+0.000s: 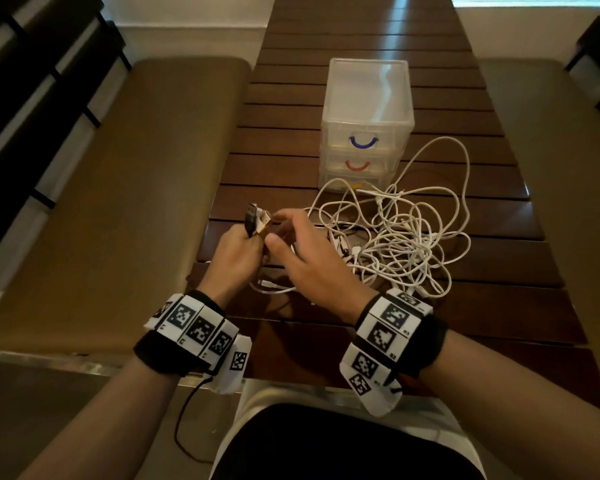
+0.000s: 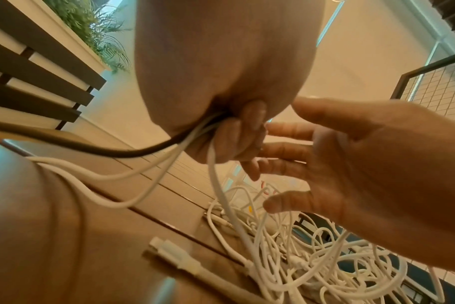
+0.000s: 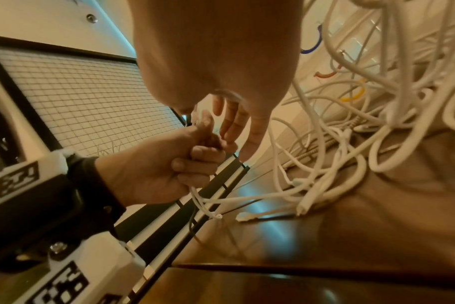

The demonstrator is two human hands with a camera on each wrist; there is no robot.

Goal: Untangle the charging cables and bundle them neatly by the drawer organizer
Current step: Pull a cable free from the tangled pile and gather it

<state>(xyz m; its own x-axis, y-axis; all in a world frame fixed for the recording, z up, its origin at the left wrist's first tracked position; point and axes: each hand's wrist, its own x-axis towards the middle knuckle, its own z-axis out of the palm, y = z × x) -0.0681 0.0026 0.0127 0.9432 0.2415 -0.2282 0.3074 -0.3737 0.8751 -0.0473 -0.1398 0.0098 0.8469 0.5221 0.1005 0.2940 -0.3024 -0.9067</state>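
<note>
Left hand (image 1: 238, 247), at 9 o'clock of the tangle (image 1: 399, 237), fists several plugs (image 1: 255, 218) upright, seemingly to keep found ends together, while the right hand (image 1: 303, 251), fingers loosely spread and gripping nothing, reaches toward them; the organizer (image 1: 368, 109) stands at the tangle's 12.

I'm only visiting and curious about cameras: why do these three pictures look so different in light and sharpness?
Head view: dim room, window glare streaking the table, edges bent by the wide lens. Left wrist view: warm orange cast, the left hand a big soft blur near the lens, the plug smeared. Right wrist view: same cast, a pale blue reflection on the wood, the white cables slightly soft.
</note>
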